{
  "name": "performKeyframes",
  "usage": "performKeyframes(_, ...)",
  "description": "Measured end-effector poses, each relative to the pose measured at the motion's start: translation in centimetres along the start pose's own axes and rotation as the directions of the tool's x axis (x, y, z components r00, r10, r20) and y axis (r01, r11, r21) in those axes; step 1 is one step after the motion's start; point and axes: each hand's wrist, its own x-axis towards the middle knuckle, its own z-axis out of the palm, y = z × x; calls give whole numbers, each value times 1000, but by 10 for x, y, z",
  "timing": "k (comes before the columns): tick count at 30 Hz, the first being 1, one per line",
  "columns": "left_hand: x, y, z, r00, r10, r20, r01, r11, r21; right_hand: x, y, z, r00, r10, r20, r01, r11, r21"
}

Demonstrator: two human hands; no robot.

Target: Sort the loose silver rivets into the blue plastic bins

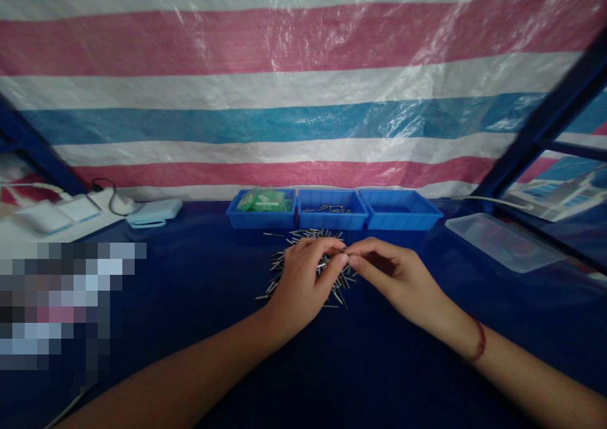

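Here, striped sheeting point(303, 122) backs a blue tabletop point(190, 271) bearing piled metal pins point(340, 282).

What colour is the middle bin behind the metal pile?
The middle bin is blue, best seen in the head view.

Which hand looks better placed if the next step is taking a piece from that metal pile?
Probably the left hand: it appears over the metal pile, while the right hand sits mostly off to its right. Both, though, seem to pinch a small item.

Left hand point(301, 277), right hand point(403, 277) bare; forearms point(199, 366) uncovered; thin dark-red bracelet point(483, 339) round right wrist point(455, 329).
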Motion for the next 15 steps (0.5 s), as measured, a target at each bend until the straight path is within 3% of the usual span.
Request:
performKeyframes(9, 0, -1, -1, 997, 75, 0, -75, 997, -23, -2, -2, 0, 995, -36, -97, 38, 999, 20)
performKeyframes(15, 0, 0, -3, 996, 78, -43, -78, 997, 1, -3, -4, 1, 998, 7, -68, -2, 997, 78)
